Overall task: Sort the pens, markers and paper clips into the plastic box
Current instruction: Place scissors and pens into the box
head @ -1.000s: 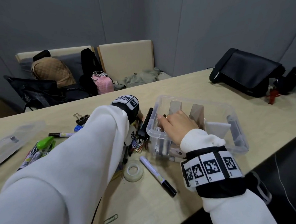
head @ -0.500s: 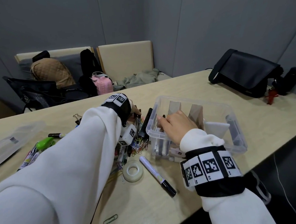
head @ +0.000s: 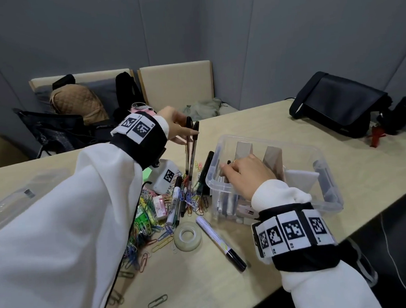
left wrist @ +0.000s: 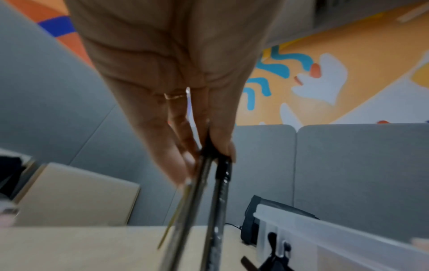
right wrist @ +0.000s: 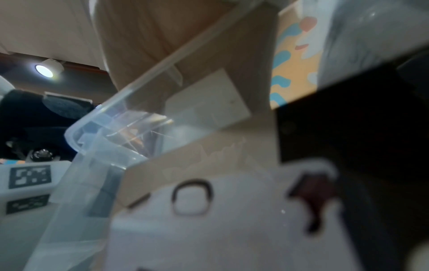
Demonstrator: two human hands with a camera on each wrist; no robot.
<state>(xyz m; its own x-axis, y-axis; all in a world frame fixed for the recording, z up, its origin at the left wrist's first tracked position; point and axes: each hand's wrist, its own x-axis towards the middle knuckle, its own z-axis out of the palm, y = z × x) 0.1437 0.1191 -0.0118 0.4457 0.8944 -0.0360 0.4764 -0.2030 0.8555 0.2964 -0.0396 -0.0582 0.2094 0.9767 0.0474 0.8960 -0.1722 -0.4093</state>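
My left hand [head: 179, 126] is raised above the pile and pinches the black caps of two thin pens [head: 191, 152], which hang down; the left wrist view shows the pens [left wrist: 209, 192] held between the fingertips. The clear plastic box [head: 325, 171] stands to the right, with cardboard dividers and several markers in its left compartment. My right hand [head: 243, 173] rests inside that left compartment, fingers curled down over the markers; what they hold is hidden. A white marker with a black cap [head: 219, 241] lies in front of the box. Coloured paper clips [head: 144, 225] lie heaped on the table.
A roll of clear tape [head: 187, 236] sits beside the white marker. A clear lid [head: 23, 198] lies at the far left. A black bag [head: 335, 102] rests on the table at back right. Chairs with bags stand behind the table. Loose clips [head: 158, 301] lie near the front edge.
My left hand has risen from the pile, lifting two pens by their caps. The right hand has stayed in the box's left compartment.
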